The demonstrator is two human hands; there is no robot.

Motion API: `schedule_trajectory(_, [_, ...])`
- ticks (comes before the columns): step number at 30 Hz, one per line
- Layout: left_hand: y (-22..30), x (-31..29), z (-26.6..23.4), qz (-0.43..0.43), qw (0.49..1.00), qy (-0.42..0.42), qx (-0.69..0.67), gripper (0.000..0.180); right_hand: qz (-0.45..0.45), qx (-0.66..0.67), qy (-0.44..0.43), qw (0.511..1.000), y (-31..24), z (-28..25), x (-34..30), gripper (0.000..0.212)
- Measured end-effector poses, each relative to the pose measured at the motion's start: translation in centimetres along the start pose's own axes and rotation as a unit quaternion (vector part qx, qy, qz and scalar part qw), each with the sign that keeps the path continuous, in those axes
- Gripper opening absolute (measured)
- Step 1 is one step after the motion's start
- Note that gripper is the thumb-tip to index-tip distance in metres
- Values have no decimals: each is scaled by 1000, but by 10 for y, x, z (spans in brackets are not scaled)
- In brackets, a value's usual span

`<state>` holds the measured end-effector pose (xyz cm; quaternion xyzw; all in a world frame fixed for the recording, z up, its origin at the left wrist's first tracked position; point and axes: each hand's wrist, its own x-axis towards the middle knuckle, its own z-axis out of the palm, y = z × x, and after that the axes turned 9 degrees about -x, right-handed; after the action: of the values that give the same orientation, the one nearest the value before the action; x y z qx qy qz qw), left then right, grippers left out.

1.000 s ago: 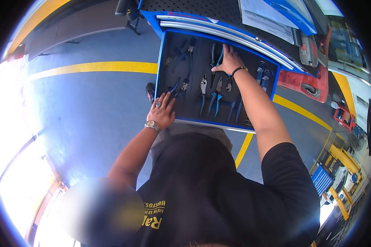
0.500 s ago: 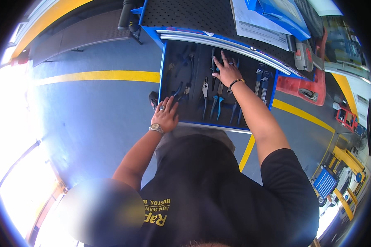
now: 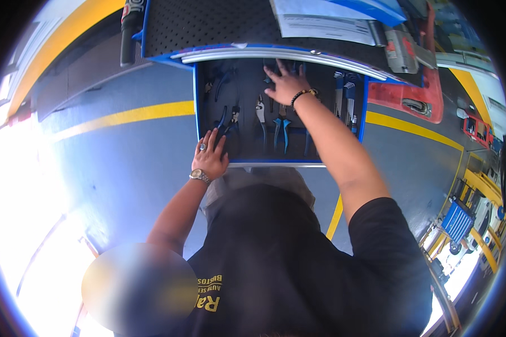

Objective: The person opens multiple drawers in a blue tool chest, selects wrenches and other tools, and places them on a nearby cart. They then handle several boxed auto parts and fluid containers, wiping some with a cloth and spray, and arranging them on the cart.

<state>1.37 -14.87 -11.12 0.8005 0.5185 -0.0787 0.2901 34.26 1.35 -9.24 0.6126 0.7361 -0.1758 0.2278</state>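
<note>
An open blue tool drawer (image 3: 326,163) lies before me, lined in black, with several pliers and hex key sets in it. My left hand (image 3: 210,159) rests with fingers stretched over the drawer's near left corner, holding nothing. Over the far middle of the drawer, my right hand (image 3: 288,87) spreads its fingers above the tools and hides some of them. Near it lie slip-joint pliers (image 3: 261,115) and blue-handled pliers (image 3: 281,127). More pliers (image 3: 234,115) are close beyond my left fingertips. Hex key sets (image 3: 349,98) stand along the right side.
The cabinet's black perforated top (image 3: 208,28) carries papers (image 3: 324,27) and a grey-and-red power tool (image 3: 402,51). A red tray-like stand (image 3: 396,101) is at the right. Yellow lines (image 3: 135,116) cross the grey floor. A blue tool cabinet (image 3: 456,221) stands farther right.
The view has shifted, so the cabinet and drawer appear farther left. My right hand is still spread above the far tools, and my left still rests on the drawer's corner.
</note>
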Motion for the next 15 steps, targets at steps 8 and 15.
schedule_trajectory(8, [-23, 80, -35, 81, 992, 93, -9, 64, -78, 321, 255, 909, -54, 86, -158, 26])
schedule_trajectory(15, [-37, 124, -68, 74, 991, 112, 2, 73, 155, 371, 156, 902, 14, 193, -238, 24])
